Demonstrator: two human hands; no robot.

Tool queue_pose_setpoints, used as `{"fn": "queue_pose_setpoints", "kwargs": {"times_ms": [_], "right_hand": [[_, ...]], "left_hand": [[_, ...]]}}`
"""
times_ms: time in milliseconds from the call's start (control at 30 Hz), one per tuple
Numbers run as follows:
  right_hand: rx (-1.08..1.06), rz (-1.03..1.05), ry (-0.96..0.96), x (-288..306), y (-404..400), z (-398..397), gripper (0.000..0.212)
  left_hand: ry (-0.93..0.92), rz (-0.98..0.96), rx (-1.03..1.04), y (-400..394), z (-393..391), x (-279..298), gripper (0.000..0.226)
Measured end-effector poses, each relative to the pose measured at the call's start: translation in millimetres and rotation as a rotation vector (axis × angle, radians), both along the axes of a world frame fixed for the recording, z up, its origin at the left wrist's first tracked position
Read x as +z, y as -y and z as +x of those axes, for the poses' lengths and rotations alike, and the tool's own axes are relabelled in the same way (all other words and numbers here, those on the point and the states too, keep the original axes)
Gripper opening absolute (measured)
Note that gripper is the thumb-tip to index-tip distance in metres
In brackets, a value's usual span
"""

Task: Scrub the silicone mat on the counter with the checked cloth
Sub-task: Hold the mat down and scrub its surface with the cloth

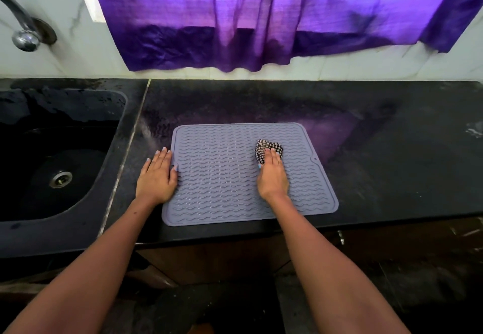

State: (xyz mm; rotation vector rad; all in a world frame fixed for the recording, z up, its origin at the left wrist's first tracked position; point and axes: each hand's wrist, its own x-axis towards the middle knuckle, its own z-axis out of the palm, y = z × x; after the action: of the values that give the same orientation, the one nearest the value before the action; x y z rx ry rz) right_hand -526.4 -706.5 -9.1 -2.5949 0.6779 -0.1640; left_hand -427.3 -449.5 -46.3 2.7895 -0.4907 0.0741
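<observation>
A grey silicone mat point(230, 174) with wavy ridges lies flat on the black stone counter point(379, 150), its near edge close to the counter's front edge. The sink point(60, 156), also dark, sits well to the left of the mat, with a metal drain point(60, 179) in its bowl and a chrome tap point(22, 26) above it on the wall.

The left hand point(156, 177) lies flat with straight fingers on the counter at the mat's left edge; the thumb reaches onto the mat's rim, while the other fingers point away from the person, just beside the mat. The right hand point(273, 177) rests on the right half of the mat, palm down, its fingers stretched forward and pressing on a bunched black-and-white checked cloth point(266, 148). The cloth sits on the mat under the fingertips, and most of it shows beyond them, toward the wall. Whether the thumb hooks under the cloth cannot be told.

Behind the mat, a purple curtain point(261, 14) hangs over the white tiled wall point(65, 59), its hem ending just above the counter's back edge.
</observation>
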Motion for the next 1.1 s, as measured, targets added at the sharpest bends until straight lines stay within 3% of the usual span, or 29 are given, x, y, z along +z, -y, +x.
{"fn": "queue_pose_setpoints", "kwargs": {"times_ms": [167, 233, 300, 467, 633, 867, 933, 1033, 1100], "right_hand": [[-0.618, 0.695, 0.395, 38, 13, 6, 0.044], [-0.57, 0.575, 0.425, 42, 17, 6, 0.047], [-0.375, 0.357, 0.373, 36, 16, 3, 0.051], [-0.003, -0.059, -0.094, -9, 17, -10, 0.067], [-0.042, -0.031, -0.194, -9, 18, -3, 0.073], [-0.012, -0.014, -0.107, -1, 26, -6, 0.058], [-0.068, 0.136, -0.028, 13, 33, -5, 0.049], [-0.33, 0.536, 0.15, 43, 56, -7, 0.033], [-0.426, 0.48, 0.238, 48, 73, -9, 0.037]], "left_hand": [[-0.002, -0.009, 0.002, 0, -2, 2, 0.068], [0.001, -0.016, 0.006, 1, -2, 2, 0.068], [0.004, -0.025, 0.005, 1, -1, 1, 0.068], [0.013, -0.028, -0.002, 0, 2, -1, 0.067], [0.02, -0.021, 0.002, 0, 2, -2, 0.068], [-0.058, 0.022, 0.03, 2, 2, 0, 0.072], [-0.066, 0.022, 0.047, 3, 1, 0, 0.072], [-0.021, 0.026, 0.056, 3, 0, -3, 0.07], [-0.007, 0.016, 0.06, 2, -1, -4, 0.07]]}}
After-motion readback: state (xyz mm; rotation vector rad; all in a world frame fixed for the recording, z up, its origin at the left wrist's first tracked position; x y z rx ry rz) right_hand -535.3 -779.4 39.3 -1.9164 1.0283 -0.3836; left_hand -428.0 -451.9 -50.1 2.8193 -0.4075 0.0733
